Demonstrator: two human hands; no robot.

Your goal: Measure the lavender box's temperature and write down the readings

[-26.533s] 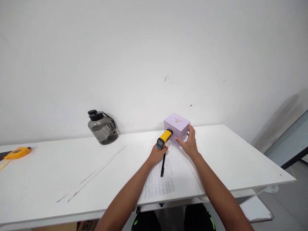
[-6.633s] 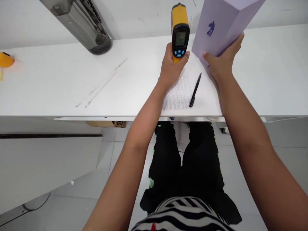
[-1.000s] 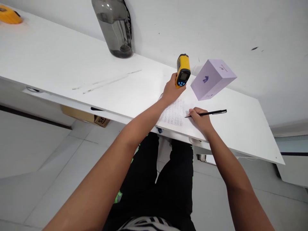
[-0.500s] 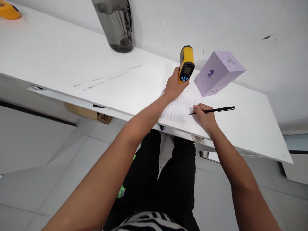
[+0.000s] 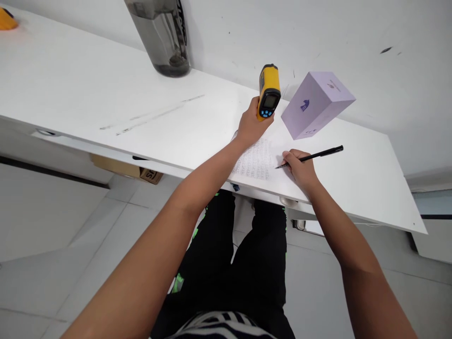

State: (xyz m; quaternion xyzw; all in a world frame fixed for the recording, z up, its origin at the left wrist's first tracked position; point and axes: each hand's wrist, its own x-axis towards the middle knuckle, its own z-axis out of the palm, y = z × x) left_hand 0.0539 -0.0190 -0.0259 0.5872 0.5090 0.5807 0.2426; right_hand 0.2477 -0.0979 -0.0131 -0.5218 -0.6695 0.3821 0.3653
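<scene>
My left hand [image 5: 251, 125] is closed round the grip of a yellow and black infrared thermometer [image 5: 269, 89], whose small screen and blue buttons face me. Between the fingers of my right hand [image 5: 302, 169] is a slim black pen [image 5: 325, 153], its tip low over the right side of a paper sheet [image 5: 252, 162]. Whether the tip touches the paper I cannot tell. Rows of small handwriting cover the sheet, and my left hand and forearm hide part of it. A lilac box [image 5: 312, 106] with a dark horse-head mark stands just beyond both hands.
A grey see-through bottle [image 5: 164, 42] with liquid stands at the back of the white desk [image 5: 70, 89], against the wall. An orange object [image 5: 7, 20] lies at the far left. Beneath the desk are a cardboard box [image 5: 116, 165] and my legs.
The pen's rear end has swung up, so the pen slants more steeply in my right hand. My left hand keeps the thermometer; the whole view has shifted slightly.
</scene>
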